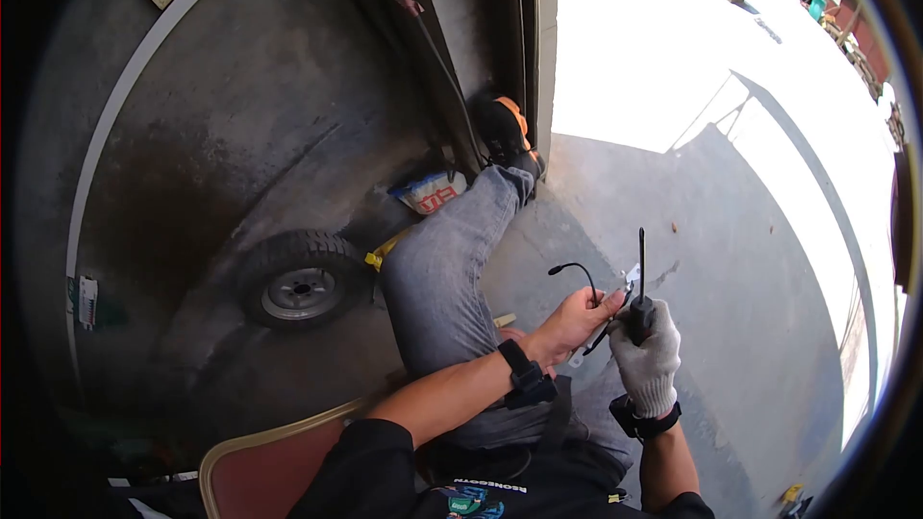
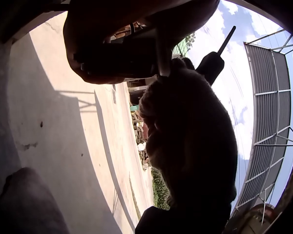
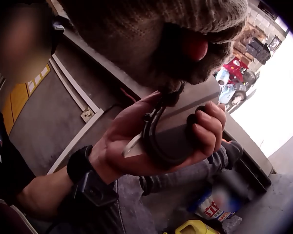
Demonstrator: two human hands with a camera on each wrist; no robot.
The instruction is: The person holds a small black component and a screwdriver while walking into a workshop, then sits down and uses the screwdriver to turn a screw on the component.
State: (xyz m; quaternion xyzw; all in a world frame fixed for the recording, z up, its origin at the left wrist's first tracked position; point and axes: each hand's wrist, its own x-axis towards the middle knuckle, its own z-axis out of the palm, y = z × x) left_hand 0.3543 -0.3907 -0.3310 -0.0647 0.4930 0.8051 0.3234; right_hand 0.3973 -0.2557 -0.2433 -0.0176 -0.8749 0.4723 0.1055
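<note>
My bare left hand (image 1: 575, 323) holds a dark, box-like part (image 3: 178, 141), its fingers curled round the far side in the right wrist view. A black cable (image 3: 154, 129) bends along this part, and a thin cable end (image 1: 574, 267) sticks up beyond the hand in the head view. My right hand (image 1: 646, 356), in a pale knit glove, grips a screwdriver (image 1: 641, 317) by its black handle, the shaft pointing away from me. The gloved fingers (image 2: 154, 112) are right at the part, close to the left fingers. Backlight darkens the left wrist view.
A person's jeans-clad leg (image 1: 442, 269) stretches ahead, beside a doorpost. Left of it are a wheel with tyre (image 1: 300, 281), a printed bag (image 1: 430, 192) and a yellow object (image 1: 385, 250). A red-backed chair (image 1: 279, 466) stands behind. Sunlit concrete (image 1: 625, 58) lies outside.
</note>
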